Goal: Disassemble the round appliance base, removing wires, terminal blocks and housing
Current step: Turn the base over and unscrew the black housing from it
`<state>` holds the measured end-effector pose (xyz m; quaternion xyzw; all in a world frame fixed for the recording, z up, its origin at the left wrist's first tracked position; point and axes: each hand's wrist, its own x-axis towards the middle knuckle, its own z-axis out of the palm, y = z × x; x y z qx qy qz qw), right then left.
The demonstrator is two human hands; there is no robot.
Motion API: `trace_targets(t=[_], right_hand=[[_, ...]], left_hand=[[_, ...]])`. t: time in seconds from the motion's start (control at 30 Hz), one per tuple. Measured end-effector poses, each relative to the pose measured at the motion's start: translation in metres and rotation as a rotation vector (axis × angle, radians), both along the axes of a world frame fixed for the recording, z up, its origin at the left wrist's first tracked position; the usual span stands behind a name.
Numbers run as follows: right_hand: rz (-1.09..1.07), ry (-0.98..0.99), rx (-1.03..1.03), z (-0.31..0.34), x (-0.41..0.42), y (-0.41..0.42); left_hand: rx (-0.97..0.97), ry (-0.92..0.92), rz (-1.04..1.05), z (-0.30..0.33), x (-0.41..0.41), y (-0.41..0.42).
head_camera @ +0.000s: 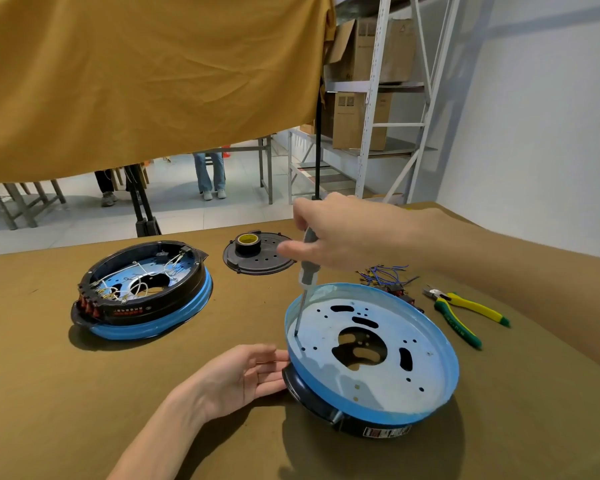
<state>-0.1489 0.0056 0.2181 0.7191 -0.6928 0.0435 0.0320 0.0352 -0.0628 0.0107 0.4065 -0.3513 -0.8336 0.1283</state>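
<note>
Right hand (pixel 340 233) is gripping a grey screwdriver (pixel 307 268) upright, its tip touching the blue round base (pixel 378 393) lying on the olive table (pixel 49 393). Left hand (pixel 243 375), fingers straight, is pressing the base's near left edge.

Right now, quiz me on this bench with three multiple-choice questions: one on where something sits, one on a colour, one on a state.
1. Where is the tape roll?
A. on the black round cover
B. inside the near blue base
C. beside the pliers

2. What colour are the pliers' handles?
A. red and black
B. yellow and green
C. plain blue

3. What is the right hand doing?
A. resting flat on the table
B. gripping a screwdriver
C. pulling wires

Answers: 1 A, it stands on the black round cover. 2 B, both colours show. 3 B, the screwdriver tip is down inside the near blue base, which the left hand touches.
</note>
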Motion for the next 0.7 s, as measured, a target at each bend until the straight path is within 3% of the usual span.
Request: trace_targets(t=[0.07,0.23,0.4,0.6,0.7], right_hand=[[-0.004,0.008,-0.049,-0.002,0.0,-0.001],[0.077,-0.24,0.114,0.016,-0.003,0.008],[-0.008,-0.066,-0.051,0.002,0.005,0.006],[-0.039,-0.186,0.09,0.014,0.004,0.007],[-0.114,-0.022,-0.016,0.005,0.004,0.004]], left_hand=[[0.002,0.014,-0.012,-0.001,0.0,-0.001],[-0.107,0.002,-0.068,0.0,0.001,0.0],[-0.142,0.002,-0.069,0.0,0.0,0.002],[-0.144,-0.016,-0.077,0.001,0.0,0.003],[-0.154,-0.022,-0.079,0.001,-0.001,0.002]])
